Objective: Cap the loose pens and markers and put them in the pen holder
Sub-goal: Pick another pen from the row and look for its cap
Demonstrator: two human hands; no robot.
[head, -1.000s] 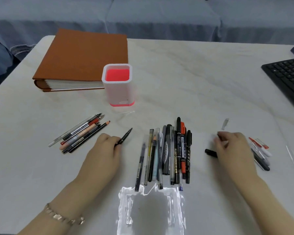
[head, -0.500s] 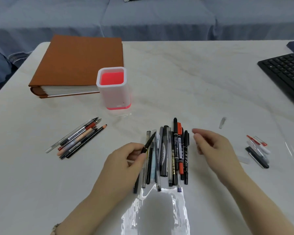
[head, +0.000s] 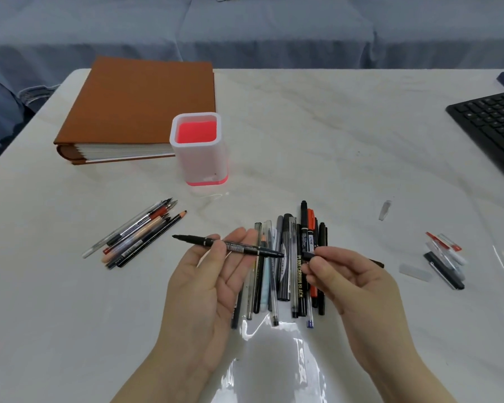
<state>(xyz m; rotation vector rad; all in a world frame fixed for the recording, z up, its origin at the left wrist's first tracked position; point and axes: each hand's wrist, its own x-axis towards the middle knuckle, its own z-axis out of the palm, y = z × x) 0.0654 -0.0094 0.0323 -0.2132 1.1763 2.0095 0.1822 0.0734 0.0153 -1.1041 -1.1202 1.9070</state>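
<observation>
- A brown book (head: 146,103) is laid flat at the far left of the white table (head: 332,141).
- A loose bunch of pens (head: 134,234) is spread slantwise nearer the front, well apart from the book.
- The holder (head: 200,158), white with a red inside, is stood upright just in front of the book's right corner.
- The left grip (head: 207,283) is turned palm up above the table, and a black marker (head: 230,247) is pinched between its thumb and fingers. The marker is held level, with one end to the left and its thin bare tip to the right.
- A pile of pens and markers (head: 288,274) is laid side by side on the table under both hands, with the near ends on a clear plastic sleeve (head: 274,373).
- The right grip (head: 349,283) is curled, and a small black cap (head: 307,255) is pinched in its fingertips. The cap is held just beside the marker's bare tip, in line with it; contact cannot be made out.
- A clear cap (head: 385,210) is left alone further right.
- A cluster of caps (head: 445,260), red, white, clear and black, is gathered near the right edge.
- A black keyboard (head: 495,129) is cut off by the right border.
</observation>
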